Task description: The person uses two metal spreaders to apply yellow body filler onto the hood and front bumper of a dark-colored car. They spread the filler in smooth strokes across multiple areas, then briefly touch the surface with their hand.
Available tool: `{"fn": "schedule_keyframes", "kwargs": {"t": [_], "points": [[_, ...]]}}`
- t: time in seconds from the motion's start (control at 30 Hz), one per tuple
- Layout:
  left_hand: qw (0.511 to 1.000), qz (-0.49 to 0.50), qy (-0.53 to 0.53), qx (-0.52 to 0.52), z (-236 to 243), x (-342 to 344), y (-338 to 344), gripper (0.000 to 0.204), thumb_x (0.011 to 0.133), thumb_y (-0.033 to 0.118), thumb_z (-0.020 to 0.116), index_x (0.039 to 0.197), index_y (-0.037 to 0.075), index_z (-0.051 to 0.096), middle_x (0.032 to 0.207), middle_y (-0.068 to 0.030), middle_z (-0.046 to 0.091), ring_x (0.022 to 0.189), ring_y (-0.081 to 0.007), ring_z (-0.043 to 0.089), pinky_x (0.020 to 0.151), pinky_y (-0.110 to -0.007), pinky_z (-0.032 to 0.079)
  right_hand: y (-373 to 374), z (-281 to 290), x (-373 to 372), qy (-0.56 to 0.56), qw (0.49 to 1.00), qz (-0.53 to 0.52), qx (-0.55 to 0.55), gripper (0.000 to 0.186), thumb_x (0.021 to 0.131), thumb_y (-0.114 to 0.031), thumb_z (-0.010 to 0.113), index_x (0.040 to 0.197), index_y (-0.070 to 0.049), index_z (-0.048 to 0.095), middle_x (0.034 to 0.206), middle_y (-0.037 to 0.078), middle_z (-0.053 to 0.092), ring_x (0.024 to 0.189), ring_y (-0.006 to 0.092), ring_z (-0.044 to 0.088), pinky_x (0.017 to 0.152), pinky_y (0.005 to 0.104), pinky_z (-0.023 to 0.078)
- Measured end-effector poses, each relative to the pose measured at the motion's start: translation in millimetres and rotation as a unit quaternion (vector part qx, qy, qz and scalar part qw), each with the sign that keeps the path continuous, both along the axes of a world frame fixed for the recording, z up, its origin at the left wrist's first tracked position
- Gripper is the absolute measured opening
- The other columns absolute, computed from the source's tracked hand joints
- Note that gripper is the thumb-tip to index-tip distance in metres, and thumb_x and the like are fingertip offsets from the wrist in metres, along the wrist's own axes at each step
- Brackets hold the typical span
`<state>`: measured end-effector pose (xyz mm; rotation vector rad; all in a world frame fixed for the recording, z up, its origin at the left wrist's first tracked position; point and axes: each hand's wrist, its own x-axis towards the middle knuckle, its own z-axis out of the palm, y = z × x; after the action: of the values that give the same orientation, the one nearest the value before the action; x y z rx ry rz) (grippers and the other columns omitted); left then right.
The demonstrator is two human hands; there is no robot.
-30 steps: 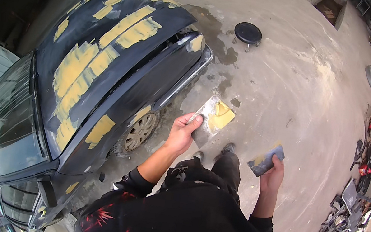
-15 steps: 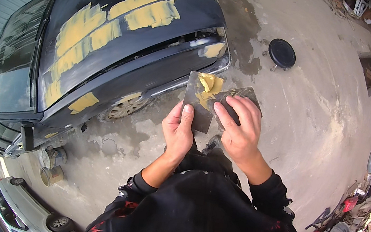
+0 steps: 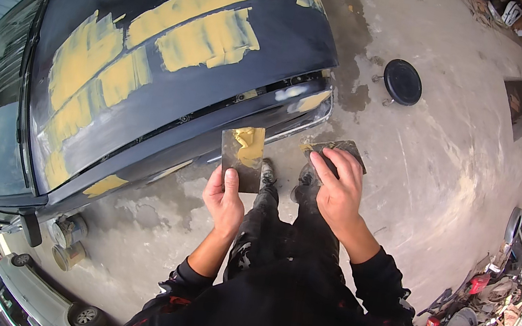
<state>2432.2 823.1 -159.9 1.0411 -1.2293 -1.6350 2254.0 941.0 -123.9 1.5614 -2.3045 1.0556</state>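
My left hand grips an upright flat plate with a lump of yellow putty on its upper part. To its right, my right hand holds a dark flat spreader with fingertips over its face; some yellow putty shows on its left end. The two tools are apart. Just beyond them is the dark car, its hood marked with several yellow putty patches. A narrow gap runs along the hood's near edge.
A black round wheeled stool stands right of the car. Farther right are a pit and a scrap pile. Buckets stand behind at lower left, near a white car. My feet are on the concrete.
A second ago my hands were apart; they came together, and now have separated, the plate moving left of the spreader. My body has turned and moved nearer the dark car.
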Motion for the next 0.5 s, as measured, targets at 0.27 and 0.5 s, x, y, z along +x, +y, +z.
{"fn": "schedule_keyframes", "kwargs": {"t": [0.27,0.5], "points": [[0.961,-0.031,-0.176,0.209,-100.0,65.3,49.9,0.029,0.104,0.018,0.059,0.117,-0.006,0.067,0.103,-0.0039,0.070,0.091,-0.0093,0.061,0.084,-0.024,0.049,-90.2,-139.7,-60.4,0.031,0.994,0.084,0.064,0.052,0.075,0.004,0.063,0.124,-0.013,0.068,0.123,0.010,0.060,0.114,0.0322,0.056,0.100,0.0482,0.045],[0.935,-0.066,-0.195,0.291,-129.5,78.4,77.0,0.028,0.103,0.015,0.060,0.121,-0.005,0.066,0.106,-0.0031,0.070,0.096,-0.0089,0.060,0.087,-0.024,0.048,-115.6,-171.4,-69.8,0.023,0.990,0.096,0.099,0.051,0.074,0.005,0.063,0.122,-0.013,0.069,0.123,0.009,0.061,0.115,0.0311,0.056,0.103,0.0486,0.043]]}}
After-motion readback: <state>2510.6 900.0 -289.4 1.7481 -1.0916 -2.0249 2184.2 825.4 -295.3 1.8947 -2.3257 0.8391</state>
